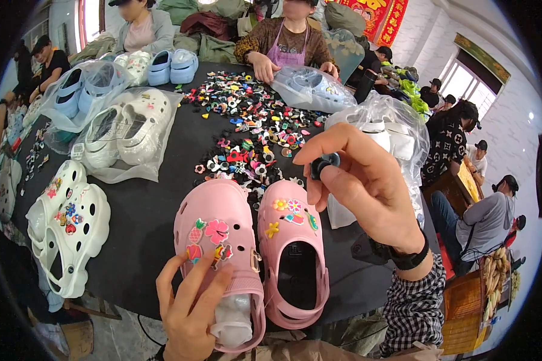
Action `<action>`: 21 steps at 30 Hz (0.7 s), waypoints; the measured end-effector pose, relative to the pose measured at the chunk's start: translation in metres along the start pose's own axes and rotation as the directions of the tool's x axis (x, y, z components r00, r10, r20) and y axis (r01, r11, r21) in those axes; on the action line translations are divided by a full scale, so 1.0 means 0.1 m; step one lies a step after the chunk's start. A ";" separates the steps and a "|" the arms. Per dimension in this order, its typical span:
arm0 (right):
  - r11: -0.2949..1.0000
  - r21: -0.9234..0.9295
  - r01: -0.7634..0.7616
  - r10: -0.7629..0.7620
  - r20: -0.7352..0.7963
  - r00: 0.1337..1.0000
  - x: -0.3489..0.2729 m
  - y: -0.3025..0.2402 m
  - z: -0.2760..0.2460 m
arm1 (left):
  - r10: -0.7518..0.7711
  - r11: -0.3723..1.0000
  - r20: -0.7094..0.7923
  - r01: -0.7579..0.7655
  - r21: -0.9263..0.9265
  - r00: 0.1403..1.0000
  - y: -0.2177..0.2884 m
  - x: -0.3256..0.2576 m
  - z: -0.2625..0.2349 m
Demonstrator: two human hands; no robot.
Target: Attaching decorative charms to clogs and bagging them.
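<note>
Two pink clogs lie side by side at the table's front edge. On the left pink clog (215, 201) sit a pineapple, a flower and other charms; clear plastic stuffing (232, 319) fills its heel opening. My left hand (193, 301) rests on its upper with fingers spread near the charms, its thumb hidden. The right pink clog (272, 256) carries flower and other small charms, its opening unfilled. Above it, my right hand (367, 180) pinches a small dark shoe charm (324, 163) between thumb and fingers; the charm's front cannot be made out.
Loose charms (241, 108) spread over the black table (144, 240). A white clog with charms (72, 228) lies at left. Bagged white clogs (129, 135) and blue clogs (171, 66) stand behind. Across the table, a person (283, 45) handles bagged blue clogs (313, 87).
</note>
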State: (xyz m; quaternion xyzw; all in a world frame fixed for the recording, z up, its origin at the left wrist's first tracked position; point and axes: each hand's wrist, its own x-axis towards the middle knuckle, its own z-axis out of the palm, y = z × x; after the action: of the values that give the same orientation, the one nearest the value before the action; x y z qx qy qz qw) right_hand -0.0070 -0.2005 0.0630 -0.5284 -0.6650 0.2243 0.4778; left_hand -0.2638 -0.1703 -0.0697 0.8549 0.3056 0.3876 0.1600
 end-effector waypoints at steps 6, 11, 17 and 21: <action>0.998 -0.028 -0.064 0.066 0.082 0.994 0.05 0.03 -0.03 | 0.008 1.000 -0.036 -0.008 -0.002 0.999 -0.01 0.01 0.00; 0.999 -0.024 -0.034 0.039 0.226 0.973 0.10 0.05 0.11 | 0.017 0.997 -0.040 -0.014 0.075 0.999 0.02 0.01 -0.01; 0.952 -0.195 0.236 -0.156 0.353 0.923 0.18 0.08 0.28 | 0.068 0.991 -0.089 -0.057 0.120 0.994 0.00 -0.08 0.01; 0.898 -0.202 0.391 -0.268 0.454 0.850 0.17 0.19 0.42 | 0.114 0.986 -0.136 -0.096 0.133 0.984 0.01 -0.05 0.02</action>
State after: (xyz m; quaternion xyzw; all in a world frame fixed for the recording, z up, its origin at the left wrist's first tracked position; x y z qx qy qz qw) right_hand -0.0344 -0.1697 0.0359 -0.4087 -0.8578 0.1461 0.2751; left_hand -0.2644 -0.1744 -0.0730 0.8481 0.2947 0.4359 0.0628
